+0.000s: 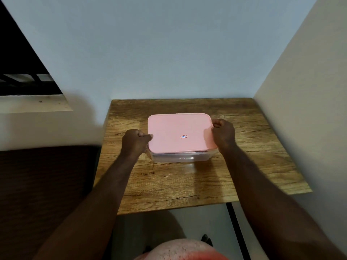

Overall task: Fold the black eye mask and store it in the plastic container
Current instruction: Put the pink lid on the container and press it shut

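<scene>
A wooden table stands in a corner between two walls and carries the container near its middle. The clear base sits flat on the wood with the pink lid on top. The mask is nowhere in view. The base's near wall is too hazy to show whether the mask lies inside.

The left hand grips the lid's left edge, thumb on top and fingers curled at the rim. The right hand is curled round the lid near its far right corner. A small sticker marks the lid's centre.

The step looks like working the lid, though whether off or on cannot be told. To do it well, the hands should act evenly on both sides so the lid does not tilt or jam. If lifting, peel one corner first and hold the base down, since a light box may rise with its lid. If sealing, press along the whole rim.
</scene>
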`<state>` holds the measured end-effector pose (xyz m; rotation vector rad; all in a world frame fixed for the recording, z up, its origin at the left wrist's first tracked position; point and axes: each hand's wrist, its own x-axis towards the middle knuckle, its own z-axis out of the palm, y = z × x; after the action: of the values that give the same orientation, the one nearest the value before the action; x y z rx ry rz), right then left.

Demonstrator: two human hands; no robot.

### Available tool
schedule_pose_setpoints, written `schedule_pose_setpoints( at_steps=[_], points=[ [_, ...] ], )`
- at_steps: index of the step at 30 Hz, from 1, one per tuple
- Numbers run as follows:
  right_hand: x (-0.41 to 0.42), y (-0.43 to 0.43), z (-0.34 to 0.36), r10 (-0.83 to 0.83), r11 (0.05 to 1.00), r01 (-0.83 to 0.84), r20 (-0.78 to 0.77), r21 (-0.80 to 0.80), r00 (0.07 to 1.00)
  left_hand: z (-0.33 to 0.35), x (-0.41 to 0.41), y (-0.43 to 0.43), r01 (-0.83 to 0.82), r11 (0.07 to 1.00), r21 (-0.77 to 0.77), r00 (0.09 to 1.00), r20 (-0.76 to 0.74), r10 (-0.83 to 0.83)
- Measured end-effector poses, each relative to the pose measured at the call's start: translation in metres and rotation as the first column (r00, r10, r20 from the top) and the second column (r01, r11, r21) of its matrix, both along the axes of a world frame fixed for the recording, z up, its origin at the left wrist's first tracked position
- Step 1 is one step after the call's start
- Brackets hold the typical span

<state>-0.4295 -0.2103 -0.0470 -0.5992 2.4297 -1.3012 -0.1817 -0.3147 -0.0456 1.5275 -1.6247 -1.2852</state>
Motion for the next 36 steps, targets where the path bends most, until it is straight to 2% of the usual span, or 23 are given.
schedule_pose_setpoints(
  at_steps=[5, 12, 17, 22, 25, 27, 28, 31, 34, 36],
  points=[
    [0.006, 0.007, -0.009, 0.041, 0.999, -0.038, -0.14, 0.022, 0.989, -0.004, -0.001, 0.005, -0.015, 1.0, -0.013, 1.0, 0.012, 0.015],
    [0.018, 0.017, -0.018, -0.004, 1.0, 0.0, -0.168, -0.021, 0.986, -0.009, -0.003, 0.003, -0.015, 0.998, -0.054, 0.998, 0.054, 0.018],
    [0.024, 0.021, -0.024, -0.015, 0.999, 0.008, -0.185, -0.039, 0.983, -0.017, -0.003, 0.005, -0.025, 0.999, -0.029, 0.999, 0.045, 0.026],
    [0.014, 0.014, -0.02, 0.01, 1.0, -0.007, -0.196, 0.013, 0.981, -0.02, -0.003, 0.012, -0.014, 0.993, 0.119, 0.996, -0.083, 0.024],
    [0.013, 0.014, -0.013, -0.061, 0.997, 0.073, -0.272, 0.035, 0.96, -0.02, -0.002, 0.024, 0.002, 0.973, 0.23, 0.984, -0.172, 0.039],
    [0.021, 0.021, -0.007, -0.157, 0.988, 0.141, -0.361, -0.07, 0.919, -0.02, -0.002, 0.037, 0.03, 0.946, 0.323, 0.958, -0.279, 0.065],
    [0.03, 0.027, -0.003, -0.198, 0.975, 0.151, -0.338, -0.16, 0.92, -0.02, -0.002, 0.045, 0.046, 0.932, 0.361, 0.942, -0.326, 0.079],
    [0.077, 0.057, -0.002, -0.179, 0.92, 0.151, -0.048, -0.361, 0.983, -0.022, -0.002, 0.064, 0.096, 0.9, 0.424, 0.912, -0.399, 0.091],
    [0.127, 0.083, -0.02, 0.058, 0.959, 0.025, 0.285, -0.282, 0.957, -0.025, -0.001, 0.076, 0.173, 0.871, 0.459, 0.902, -0.43, 0.048],
    [0.144, 0.087, -0.033, 0.117, 0.979, -0.036, 0.4, -0.203, 0.909, -0.027, -0.001, 0.081, 0.232, 0.847, 0.478, 0.892, -0.453, 0.011]
  ],
)
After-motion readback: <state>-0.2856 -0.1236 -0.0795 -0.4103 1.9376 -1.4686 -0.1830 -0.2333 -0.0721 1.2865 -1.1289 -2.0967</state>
